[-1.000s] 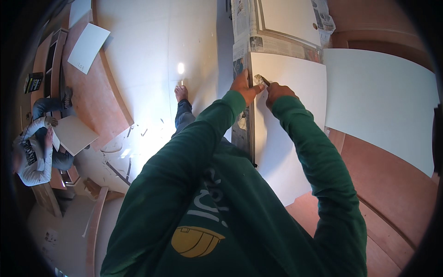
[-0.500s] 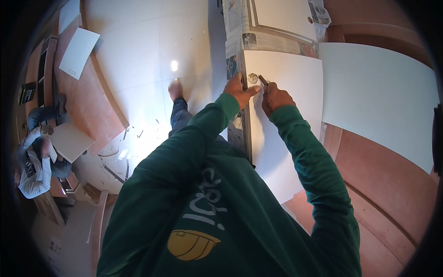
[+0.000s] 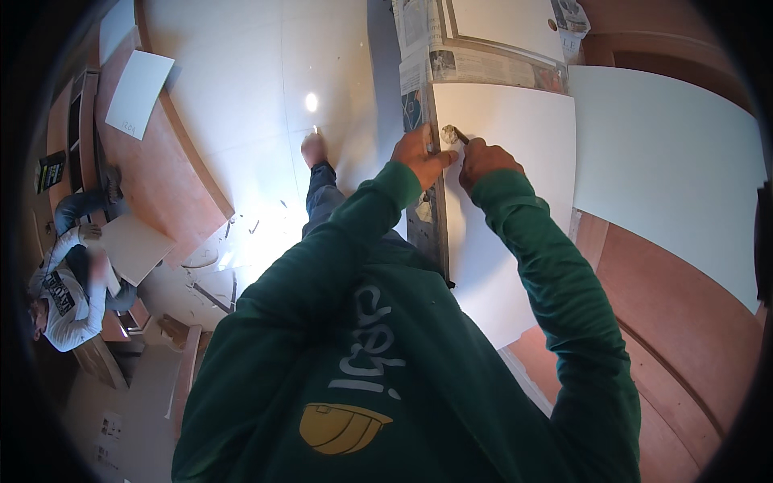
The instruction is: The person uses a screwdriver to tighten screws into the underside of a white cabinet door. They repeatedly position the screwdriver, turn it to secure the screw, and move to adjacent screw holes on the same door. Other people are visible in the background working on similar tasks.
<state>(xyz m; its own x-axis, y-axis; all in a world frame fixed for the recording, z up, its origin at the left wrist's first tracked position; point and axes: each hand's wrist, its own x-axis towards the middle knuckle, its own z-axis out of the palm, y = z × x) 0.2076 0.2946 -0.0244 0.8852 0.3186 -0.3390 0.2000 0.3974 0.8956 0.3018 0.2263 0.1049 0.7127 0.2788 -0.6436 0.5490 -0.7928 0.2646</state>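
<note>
A white panel [image 3: 515, 177] lies on a wooden bench, its left edge toward me. My left hand [image 3: 419, 153] pinches a small round grey fitting [image 3: 448, 134] at that edge, near the panel's far left corner. My right hand [image 3: 485, 158] is closed around a thin dark tool [image 3: 460, 137] whose tip meets the fitting. Both green sleeves reach up from below. What sits under the fitting is hidden.
Newspaper [image 3: 483, 64] covers the bench beyond the panel, with another white board [image 3: 499, 20] on it. A larger white panel [image 3: 676, 169] lies to the right. Another person [image 3: 68, 274] crouches at the far left. My foot [image 3: 312, 149] stands on the glossy white floor [image 3: 241, 97].
Both hands stay at the same spot on the panel's edge, shifting only slightly. The person at the left has bent lower over a board.
</note>
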